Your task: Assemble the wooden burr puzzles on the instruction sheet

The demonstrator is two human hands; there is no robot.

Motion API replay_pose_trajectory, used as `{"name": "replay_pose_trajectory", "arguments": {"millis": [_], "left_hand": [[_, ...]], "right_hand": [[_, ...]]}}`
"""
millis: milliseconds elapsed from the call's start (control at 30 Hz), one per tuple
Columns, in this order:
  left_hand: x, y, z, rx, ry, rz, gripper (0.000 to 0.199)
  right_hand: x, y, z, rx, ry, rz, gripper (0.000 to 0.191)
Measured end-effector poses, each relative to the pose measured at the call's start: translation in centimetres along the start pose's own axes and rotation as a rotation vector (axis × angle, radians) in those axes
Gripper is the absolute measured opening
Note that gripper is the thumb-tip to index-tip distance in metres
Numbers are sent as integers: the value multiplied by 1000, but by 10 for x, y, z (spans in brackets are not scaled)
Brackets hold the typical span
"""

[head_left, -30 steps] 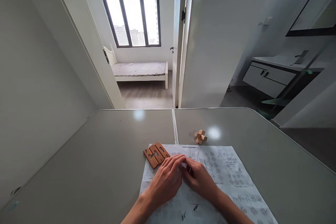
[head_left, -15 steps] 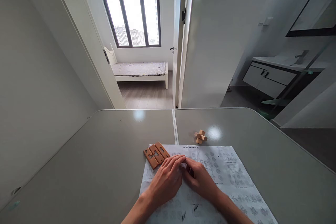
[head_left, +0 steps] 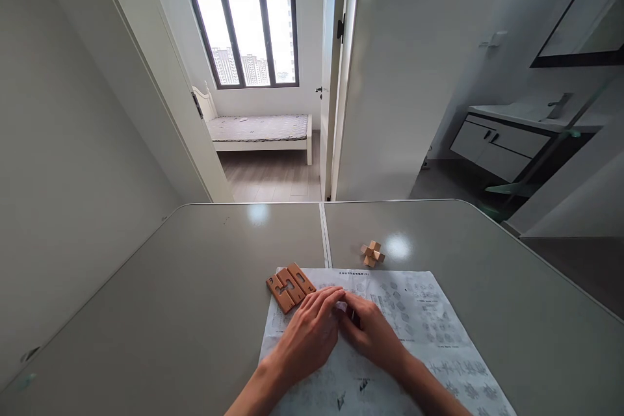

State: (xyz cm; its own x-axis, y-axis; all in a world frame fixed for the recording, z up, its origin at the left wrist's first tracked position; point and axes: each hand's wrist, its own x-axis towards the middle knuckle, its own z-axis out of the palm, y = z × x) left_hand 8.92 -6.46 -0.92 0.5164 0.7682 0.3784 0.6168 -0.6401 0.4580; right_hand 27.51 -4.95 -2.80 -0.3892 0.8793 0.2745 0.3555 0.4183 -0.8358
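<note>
My left hand (head_left: 316,322) rests on the printed instruction sheet (head_left: 424,351), its fingers bent and pressed together. Against its fingertips lie those of my right hand (head_left: 369,326), curled with the thumb tucked beneath. Whatever may be between the two hands is hidden by the fingers. Just beyond my left hand sit several flat brown wooden puzzle pieces (head_left: 290,287) with cut-out slots, side by side and partly over the sheet's corner. A small light-wood burr puzzle (head_left: 373,253), cross-shaped and assembled, stands on the table past the sheet's top edge.
The grey table (head_left: 195,312) has a pale seam (head_left: 325,237) running away from me and a rounded far edge. Beyond it are a doorway with a bed (head_left: 263,129), a white door (head_left: 331,78), and a sink cabinet (head_left: 502,143) at the right.
</note>
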Motion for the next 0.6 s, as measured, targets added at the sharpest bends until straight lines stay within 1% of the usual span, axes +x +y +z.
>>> {"name": "replay_pose_trajectory", "arguments": {"millis": [167, 233, 367, 467, 600], "left_hand": [[-1, -2, 2, 11, -20, -24, 71], [-2, -2, 3, 17, -15, -37, 72], [-3, -2, 4, 15, -12, -40, 69], [-3, -1, 4, 12, -3, -36, 70], [-3, -2, 3, 15, -10, -35, 71]], "right_hand": [[1, 3, -2, 35, 52, 25, 22], [1, 6, -3, 40, 109, 39, 25], [3, 11, -8, 33, 279, 66, 28], [5, 14, -15, 43, 390, 84, 34], [10, 19, -22, 56, 457, 81, 46]]}}
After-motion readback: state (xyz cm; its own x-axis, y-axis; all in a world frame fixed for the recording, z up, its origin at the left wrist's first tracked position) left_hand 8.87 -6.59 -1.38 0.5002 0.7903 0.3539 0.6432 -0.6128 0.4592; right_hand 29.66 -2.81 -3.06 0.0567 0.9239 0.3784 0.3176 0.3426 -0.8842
